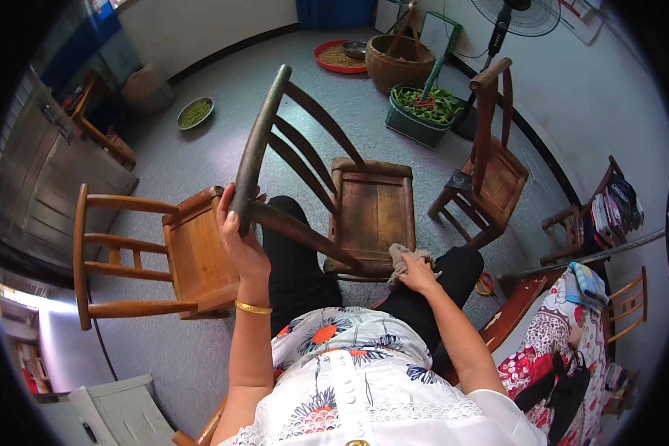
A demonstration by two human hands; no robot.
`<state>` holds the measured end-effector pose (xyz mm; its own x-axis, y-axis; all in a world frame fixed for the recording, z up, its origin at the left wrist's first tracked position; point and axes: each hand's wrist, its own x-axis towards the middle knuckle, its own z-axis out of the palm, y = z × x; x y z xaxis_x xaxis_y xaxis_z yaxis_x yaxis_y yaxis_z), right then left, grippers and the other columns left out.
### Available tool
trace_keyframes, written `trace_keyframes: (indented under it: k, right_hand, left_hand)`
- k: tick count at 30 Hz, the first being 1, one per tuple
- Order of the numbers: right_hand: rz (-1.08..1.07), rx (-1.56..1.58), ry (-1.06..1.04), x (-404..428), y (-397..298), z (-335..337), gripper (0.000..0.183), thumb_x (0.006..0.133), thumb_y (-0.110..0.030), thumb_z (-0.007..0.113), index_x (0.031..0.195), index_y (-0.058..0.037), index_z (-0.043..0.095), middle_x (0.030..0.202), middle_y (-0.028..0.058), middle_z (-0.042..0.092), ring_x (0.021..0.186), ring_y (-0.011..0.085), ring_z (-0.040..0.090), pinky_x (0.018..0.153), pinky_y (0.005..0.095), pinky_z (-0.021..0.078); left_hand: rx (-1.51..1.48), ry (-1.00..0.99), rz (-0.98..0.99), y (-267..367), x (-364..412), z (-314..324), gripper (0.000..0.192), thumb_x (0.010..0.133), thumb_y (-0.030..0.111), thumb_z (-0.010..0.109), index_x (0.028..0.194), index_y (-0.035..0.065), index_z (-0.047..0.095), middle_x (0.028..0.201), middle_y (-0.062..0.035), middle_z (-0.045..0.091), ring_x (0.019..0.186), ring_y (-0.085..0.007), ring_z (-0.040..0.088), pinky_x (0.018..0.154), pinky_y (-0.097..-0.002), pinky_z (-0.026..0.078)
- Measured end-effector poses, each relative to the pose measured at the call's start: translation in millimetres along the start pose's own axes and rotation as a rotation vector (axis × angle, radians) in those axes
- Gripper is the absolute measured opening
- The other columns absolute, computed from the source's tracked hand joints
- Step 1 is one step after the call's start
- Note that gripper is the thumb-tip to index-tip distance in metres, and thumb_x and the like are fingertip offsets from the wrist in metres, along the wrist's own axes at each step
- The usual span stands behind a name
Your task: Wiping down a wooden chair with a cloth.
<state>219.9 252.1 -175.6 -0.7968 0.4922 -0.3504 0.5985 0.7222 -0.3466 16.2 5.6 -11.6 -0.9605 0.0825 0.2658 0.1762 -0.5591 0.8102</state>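
Note:
Before me stands a dark wooden chair with a worn panelled seat (pixel 374 214), its slatted backrest toward my left. My left hand (pixel 244 240) grips the end of the chair's round top rail (pixel 259 139), thumb on the near side. In my right hand (pixel 418 273) a crumpled grey-brown cloth (pixel 402 261) is pressed to the near right corner of the seat. Part of the cloth is hidden under the fingers. My knees are on both sides of the chair's near edge.
Close on the left is a lighter wooden chair (pixel 198 256); a reddish chair (pixel 499 173) stands at the right. Farther off are a green basket of leafy vegetables (pixel 423 114), a large brown pot (pixel 398 64), a red tray (pixel 334 56), a metal bowl (pixel 195 114) and a standing fan (pixel 515 17). Scissors (pixel 485 284) lie right.

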Motion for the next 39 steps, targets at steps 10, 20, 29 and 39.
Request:
trace_keyframes:
  k: [10,20,29,39]
  right_hand:
    - [0.125,-0.008,0.22,44.3,-2.6,11.9,0.05,0.071,-0.013,0.063,0.115,-0.0128,0.04,0.1,0.0276,0.049,0.093,0.0449,0.05,0.079,0.049,0.0431]
    - [0.046,-0.156,0.344,115.8,3.7,1.7,0.054,0.07,-0.013,0.065,0.117,-0.0121,0.039,0.101,0.025,0.047,0.094,0.0424,0.05,0.075,0.0468,0.046]
    - [0.196,0.078,0.446,202.4,4.7,-25.5,0.044,0.072,-0.018,0.061,0.109,-0.0103,0.038,0.099,0.0255,0.049,0.094,0.043,0.051,0.078,0.0492,0.0441]
    - [0.399,0.143,0.468,266.9,-17.0,-46.7,0.039,0.078,-0.023,0.054,0.115,-0.0185,0.043,0.115,0.019,0.048,0.11,0.0386,0.04,0.091,0.0486,0.0351]
  left_hand:
    - [-0.01,0.039,-0.003,1.3,-3.3,7.6,0.052,0.08,0.03,0.041,0.123,0.0012,0.04,0.107,-0.0221,0.054,0.096,-0.0278,0.056,0.09,-0.0354,0.04]
    - [-0.041,0.102,0.02,-6.6,-1.3,9.2,0.052,0.078,0.03,0.04,0.121,0.0013,0.042,0.104,-0.0209,0.055,0.09,-0.0256,0.058,0.086,-0.0348,0.045]
    - [0.0,0.191,0.06,-8.4,1.0,6.6,0.055,0.076,0.033,0.039,0.119,0.0002,0.043,0.105,-0.0191,0.055,0.091,-0.0256,0.058,0.082,-0.0347,0.046]
    - [0.059,0.238,0.058,-8.3,0.1,12.1,0.059,0.073,0.038,0.039,0.118,0.0001,0.043,0.109,-0.0208,0.054,0.098,-0.0291,0.058,0.08,-0.0354,0.048]
